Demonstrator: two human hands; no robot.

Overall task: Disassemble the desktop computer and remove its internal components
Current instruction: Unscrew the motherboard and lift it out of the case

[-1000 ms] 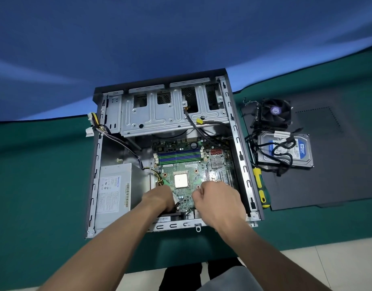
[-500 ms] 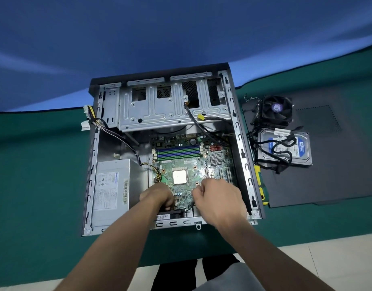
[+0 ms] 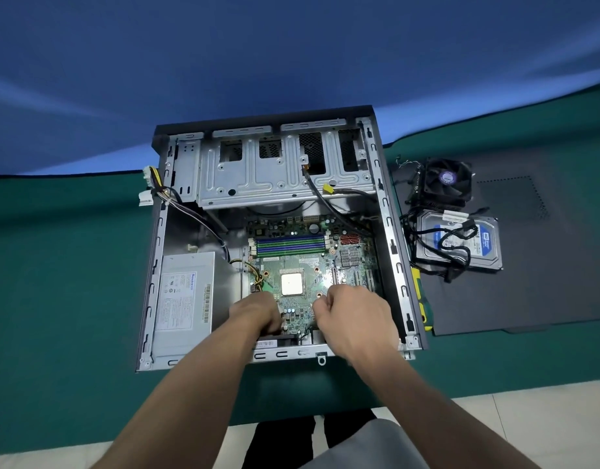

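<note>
The open desktop case point(image 3: 389, 231) lies on its side on the green table. Inside it are the green motherboard point(image 3: 305, 265) with the bare CPU point(image 3: 291, 284), blue and green RAM slots point(image 3: 288, 243) and the grey power supply point(image 3: 187, 302) at the left. My left hand point(image 3: 254, 314) curls down over the board's near left edge, beside a black part. At the board's near right my right hand point(image 3: 354, 318) is curled with its thumb against the fingers. Both hands' fingertips are hidden.
To the right of the case, a dark side panel point(image 3: 545, 265) carries a removed cooler fan point(image 3: 447, 181) and a hard drive point(image 3: 461, 242) with tangled black cables. A yellow-green screwdriver point(image 3: 422, 299) lies along the case's right wall. Loose power leads point(image 3: 156, 187) hang over the left wall.
Both hands stay at the same spots on the board's near edge. The case sits slightly higher in the picture, as the camera has shifted.
</note>
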